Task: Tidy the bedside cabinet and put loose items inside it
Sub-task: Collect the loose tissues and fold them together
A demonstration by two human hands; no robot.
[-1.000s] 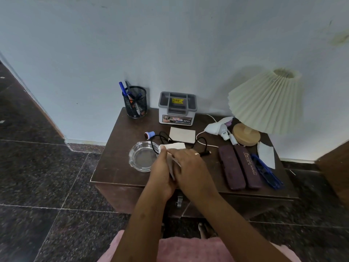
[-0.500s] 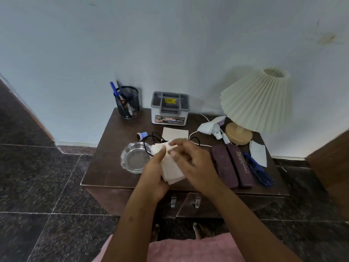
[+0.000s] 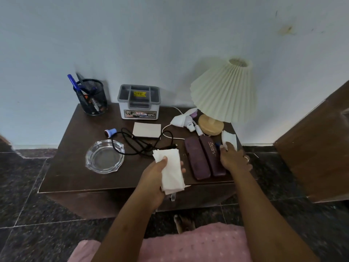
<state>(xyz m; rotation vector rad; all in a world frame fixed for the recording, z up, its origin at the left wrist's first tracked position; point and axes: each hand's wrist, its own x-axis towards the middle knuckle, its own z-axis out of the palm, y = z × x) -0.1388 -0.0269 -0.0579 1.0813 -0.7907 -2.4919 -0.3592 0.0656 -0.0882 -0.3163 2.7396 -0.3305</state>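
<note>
My left hand (image 3: 155, 173) holds a folded stack of white tissues (image 3: 171, 171) above the front edge of the dark wooden bedside cabinet (image 3: 75, 174). My right hand (image 3: 234, 159) reaches to the right end of the cabinet top and pinches the near edge of another white tissue (image 3: 229, 138) lying by the lamp base. Two purple glasses cases (image 3: 204, 157) lie side by side between my hands. A blue item under my right hand is mostly hidden.
On the cabinet top are a glass ashtray (image 3: 104, 157), a tangled black cable (image 3: 139, 142), a white card (image 3: 147, 129), a blue-capped item (image 3: 110, 132), a mesh pen holder (image 3: 92, 97), a grey box (image 3: 139, 102), a crumpled tissue (image 3: 182, 119) and a pleated lamp (image 3: 222, 91). Wooden furniture (image 3: 317, 148) stands right.
My hands have parted. The right hand left the tissue stack and moved right to the tissue by the lamp. The left hand keeps the stack, now nearer the cabinet's front.
</note>
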